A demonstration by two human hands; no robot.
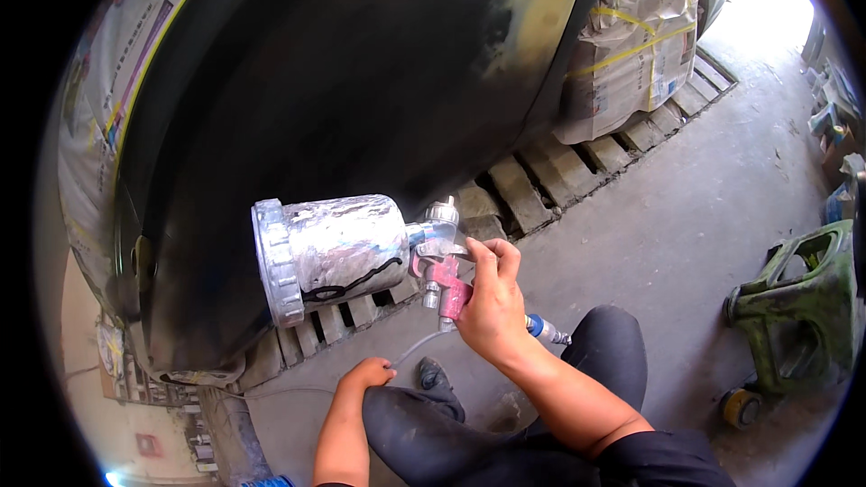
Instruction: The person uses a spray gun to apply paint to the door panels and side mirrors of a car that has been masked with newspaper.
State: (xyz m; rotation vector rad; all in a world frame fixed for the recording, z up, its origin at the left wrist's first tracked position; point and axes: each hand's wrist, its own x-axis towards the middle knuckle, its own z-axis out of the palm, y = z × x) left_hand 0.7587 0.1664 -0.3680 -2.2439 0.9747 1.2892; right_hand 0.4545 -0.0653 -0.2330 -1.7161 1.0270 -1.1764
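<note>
My right hand (494, 302) is wrapped round the handle of a spray gun (444, 281), with its fingers up at the trigger. The gun has a worn pink body, and its large silver paint cup (347, 248) lies on its side, pointing left, streaked with paint. A blue hose fitting (546, 328) shows just behind my right wrist. Low beside my left knee, my left hand (368, 372) is closed on a thin grey hose (417, 344) that runs up toward the gun. Beyond the gun stands a dark car body panel (343, 81) with a pale yellowish patch (546, 4).
A wheel wrapped in newspaper (631, 54) and yellow tape stands at upper right. More masking paper (108, 81) covers the car's left end. Slatted floor grating (550, 180) runs beneath the car. On the right are a green stool (803, 307), a round yellow-and-black object (741, 408) and clutter (839, 126).
</note>
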